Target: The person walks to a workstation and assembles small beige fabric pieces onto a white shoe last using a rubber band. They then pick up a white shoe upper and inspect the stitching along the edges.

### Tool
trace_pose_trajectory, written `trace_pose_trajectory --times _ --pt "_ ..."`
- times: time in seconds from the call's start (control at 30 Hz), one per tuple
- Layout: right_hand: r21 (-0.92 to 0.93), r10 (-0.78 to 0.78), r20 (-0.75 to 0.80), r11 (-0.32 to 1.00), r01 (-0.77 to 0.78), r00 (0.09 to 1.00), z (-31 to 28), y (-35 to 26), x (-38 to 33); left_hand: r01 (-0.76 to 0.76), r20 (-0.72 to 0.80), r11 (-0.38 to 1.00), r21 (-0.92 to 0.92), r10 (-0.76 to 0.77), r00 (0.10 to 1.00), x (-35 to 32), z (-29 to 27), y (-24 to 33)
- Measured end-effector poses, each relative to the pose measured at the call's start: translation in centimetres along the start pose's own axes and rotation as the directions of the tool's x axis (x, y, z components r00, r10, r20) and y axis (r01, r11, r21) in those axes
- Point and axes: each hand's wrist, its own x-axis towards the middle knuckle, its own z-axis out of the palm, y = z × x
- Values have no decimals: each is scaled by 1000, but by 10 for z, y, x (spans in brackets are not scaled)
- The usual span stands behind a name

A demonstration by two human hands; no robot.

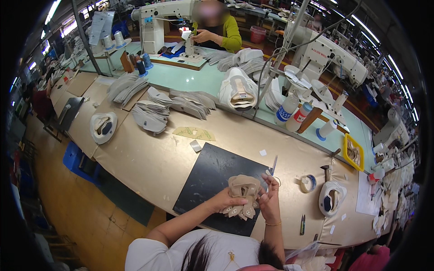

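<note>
My left hand (222, 200) grips a stack of beige shoe-upper pieces (244, 186), thumb on top, above the black cutting mat (199, 176). The pieces fan out toward me, and their lower tabs have small holes. On the right side of the stack is my right hand (270, 198), its fingers bent upward and close to the pieces. A slim pair of scissors (275, 165) points away from that hand, with a ring handle by the fingers. A small pale scrap shows near the fingertips. How the fingers hold the scissors is partly hidden.
Stacks of grey pieces (151, 113) and a yellowish template (194, 133) lie beyond the mat. To the right are a tape roll (308, 183), a hammer (326, 172), a white shoe upper (332, 198) and thread snips (302, 225). A co-worker (221, 34) sits at a sewing machine opposite.
</note>
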Motion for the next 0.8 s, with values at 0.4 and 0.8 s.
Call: trace_pose_trajectory --times 0.4,0.8 --pt "-255 133 313 965 -52 940 9 4 -3 313 119 925 217 -343 932 -17 -25 1" --pt "-767 372 614 488 417 696 46 -31 20 307 142 553 775 -626 767 -12 -15 24"
